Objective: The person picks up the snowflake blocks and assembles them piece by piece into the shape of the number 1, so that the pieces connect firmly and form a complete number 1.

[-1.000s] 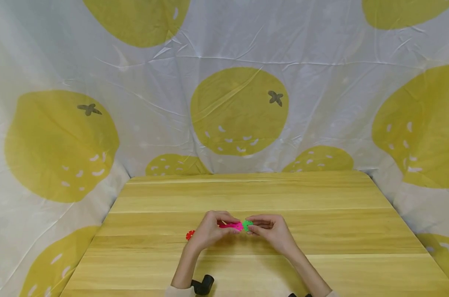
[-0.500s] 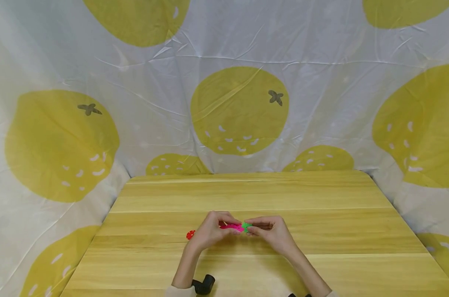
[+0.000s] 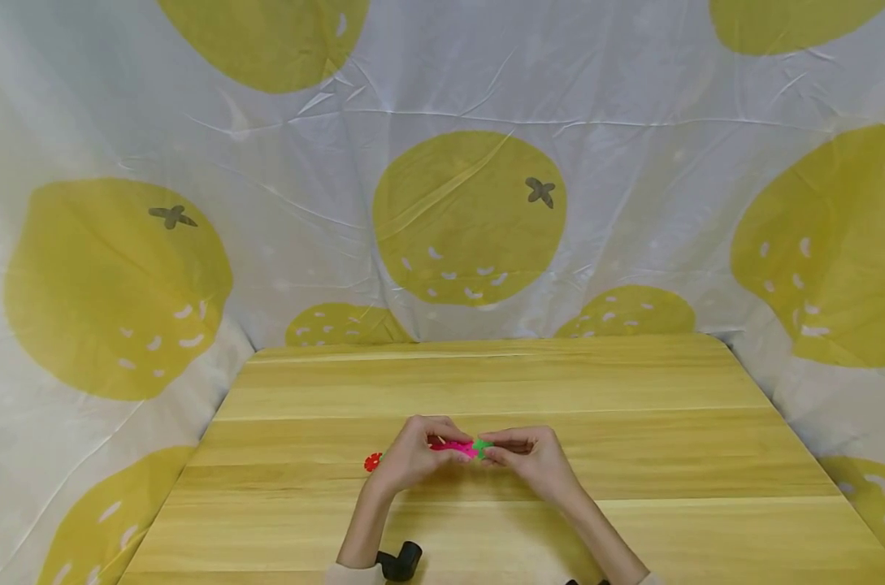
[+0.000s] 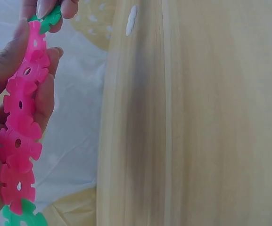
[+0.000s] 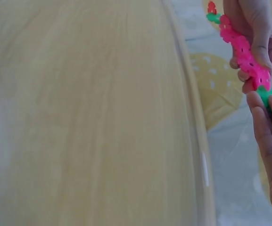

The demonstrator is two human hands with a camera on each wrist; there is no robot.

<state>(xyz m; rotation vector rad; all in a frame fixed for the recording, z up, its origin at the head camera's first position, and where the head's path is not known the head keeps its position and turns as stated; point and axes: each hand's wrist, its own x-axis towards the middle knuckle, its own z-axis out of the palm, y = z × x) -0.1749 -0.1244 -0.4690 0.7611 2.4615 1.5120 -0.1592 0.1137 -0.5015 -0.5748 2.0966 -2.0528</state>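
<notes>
A chain of interlocking snowflake discs stretches between my two hands. Its middle is a row of pink discs [image 4: 20, 103], which my left hand [image 3: 413, 457] grips between thumb and fingers. At the right end sits a green disc [image 5: 266, 95], pinched by the thumb and fingertips of my right hand [image 3: 535, 455]; in the right wrist view it meets the last pink disc. Past the left hand, the chain's other end carries another green disc [image 4: 25, 215] and a red disc [image 3: 372, 462]. My left fingers hide part of the chain in the head view.
Under the hands lies a wood-grain table [image 3: 632, 390]. A white curtain [image 3: 457, 73] with big yellow fruit prints hangs behind and around it. A black wrist-camera mount [image 3: 401, 561] sticks out beside the left forearm.
My right hand has shifted slightly left, bringing the green disc closer against the pink end, and the disc has turned a little. The left hand holds nearly still.
</notes>
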